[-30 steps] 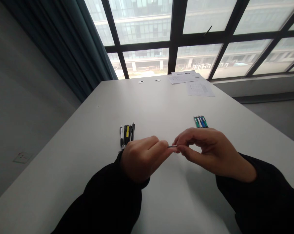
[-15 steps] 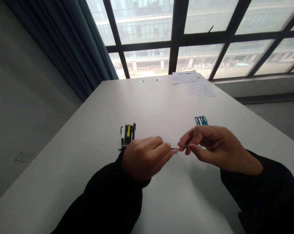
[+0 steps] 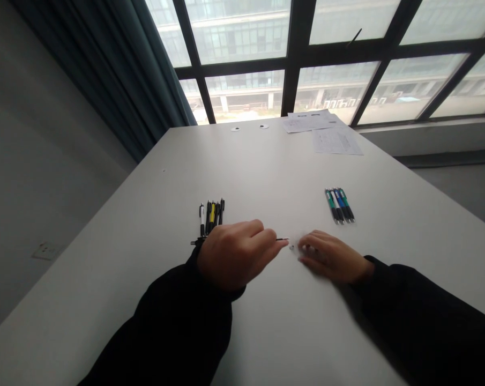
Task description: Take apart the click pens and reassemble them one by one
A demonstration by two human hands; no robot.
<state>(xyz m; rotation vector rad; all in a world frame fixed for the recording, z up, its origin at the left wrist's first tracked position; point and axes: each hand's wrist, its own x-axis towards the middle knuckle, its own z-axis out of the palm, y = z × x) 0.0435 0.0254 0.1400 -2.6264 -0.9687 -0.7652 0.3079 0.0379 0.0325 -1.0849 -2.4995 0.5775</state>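
Note:
My left hand (image 3: pixel 238 254) is closed around a dark pen, most of it hidden by the fingers. Past the fingertips sticks the thin pen refill (image 3: pixel 282 239), pointing right, and the pen's rear end (image 3: pixel 194 243) shows behind the wrist. Low over the table, my right hand (image 3: pixel 333 256) has thumb and fingers apart, with nothing visible between them; its fingertips are slightly blurred. Just left of those fingertips lies a small silvery piece (image 3: pixel 291 247) on the white table (image 3: pixel 266 332), too small to make out fully.
Several pens, black, white and yellow (image 3: pixel 212 214), lie in a row beyond my left hand. Beyond my right hand is another row of green, white and blue pens (image 3: pixel 339 206). Printed papers (image 3: pixel 336 140) lie at the far edge by the window.
My right hand has moved away from the refill tip and down to the table beside the small silvery piece, its pinch opened. The left hand keeps its hold on the pen.

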